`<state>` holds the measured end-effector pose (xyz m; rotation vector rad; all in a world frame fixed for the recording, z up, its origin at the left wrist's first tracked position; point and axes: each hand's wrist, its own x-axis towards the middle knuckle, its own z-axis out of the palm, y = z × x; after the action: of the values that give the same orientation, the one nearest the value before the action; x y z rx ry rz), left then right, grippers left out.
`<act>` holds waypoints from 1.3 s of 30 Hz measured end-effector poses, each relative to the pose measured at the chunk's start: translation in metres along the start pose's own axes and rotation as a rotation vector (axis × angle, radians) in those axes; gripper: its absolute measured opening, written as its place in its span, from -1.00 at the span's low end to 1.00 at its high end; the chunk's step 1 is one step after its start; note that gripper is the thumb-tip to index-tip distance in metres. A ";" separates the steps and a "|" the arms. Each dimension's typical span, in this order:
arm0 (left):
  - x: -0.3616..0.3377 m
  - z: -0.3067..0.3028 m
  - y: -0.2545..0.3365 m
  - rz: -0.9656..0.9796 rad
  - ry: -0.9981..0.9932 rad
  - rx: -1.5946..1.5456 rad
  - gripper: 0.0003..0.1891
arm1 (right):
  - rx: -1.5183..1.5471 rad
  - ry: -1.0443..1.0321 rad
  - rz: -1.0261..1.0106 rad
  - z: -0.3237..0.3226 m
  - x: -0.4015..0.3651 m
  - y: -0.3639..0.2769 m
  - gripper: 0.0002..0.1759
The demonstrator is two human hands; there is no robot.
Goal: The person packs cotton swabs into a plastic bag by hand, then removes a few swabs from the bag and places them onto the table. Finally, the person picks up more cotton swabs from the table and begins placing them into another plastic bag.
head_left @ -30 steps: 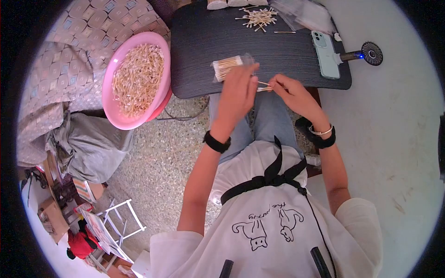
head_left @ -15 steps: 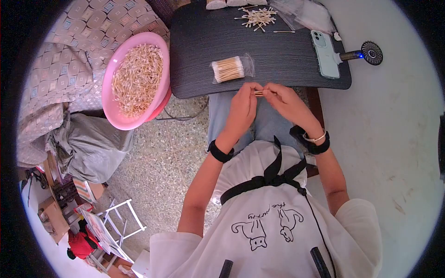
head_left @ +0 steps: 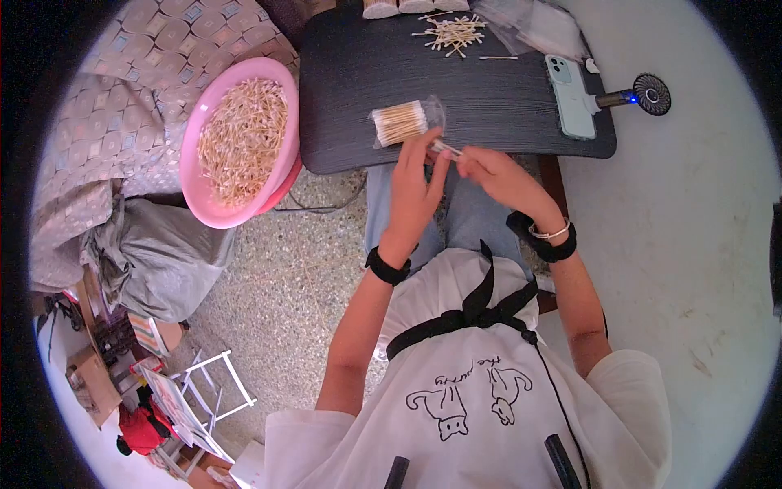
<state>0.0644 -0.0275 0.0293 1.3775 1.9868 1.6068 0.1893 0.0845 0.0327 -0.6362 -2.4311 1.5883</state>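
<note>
My right hand (head_left: 498, 178) is closed in a pinch on a few cotton swabs (head_left: 447, 149), their white tips pointing left. Around those tips, the thumb and fingers of my left hand (head_left: 414, 183) are spread apart. Just behind my left fingertips, a clear plastic bag packed with cotton swabs (head_left: 401, 124) lies on the dark table (head_left: 350, 81), its loose plastic end toward the right.
A pink basin (head_left: 189, 163) full of loose swabs stands left of the table. At the back are a loose swab pile (head_left: 454, 34), filled packs (head_left: 380, 8) and clear plastic bags (head_left: 546, 28). A phone (head_left: 573, 98) and small fan (head_left: 652, 94) sit at the right.
My hands were together over the swabs at the table edge. My left fingers have spread and moved up toward the bag; the swabs are now tilted in my right hand.
</note>
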 end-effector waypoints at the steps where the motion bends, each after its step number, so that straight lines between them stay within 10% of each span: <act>1: -0.002 -0.001 0.000 -0.038 0.010 -0.029 -0.79 | 0.042 -0.032 0.011 0.003 0.002 -0.004 -0.78; 6: -0.008 -0.005 -0.012 -0.234 0.039 -0.261 -0.85 | 0.082 0.056 -0.071 0.014 0.002 -0.006 -0.75; 17: -0.006 -0.007 -0.014 0.074 0.089 0.278 -0.71 | -0.237 0.331 0.099 -0.005 0.014 0.012 -0.74; 39: -0.001 -0.005 -0.032 0.209 0.123 0.508 -0.78 | 0.559 -0.147 0.318 0.008 0.026 0.008 -0.70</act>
<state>0.0454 -0.0301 0.0032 1.7452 2.5202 1.3398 0.1654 0.0920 0.0199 -0.8419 -1.8819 2.3796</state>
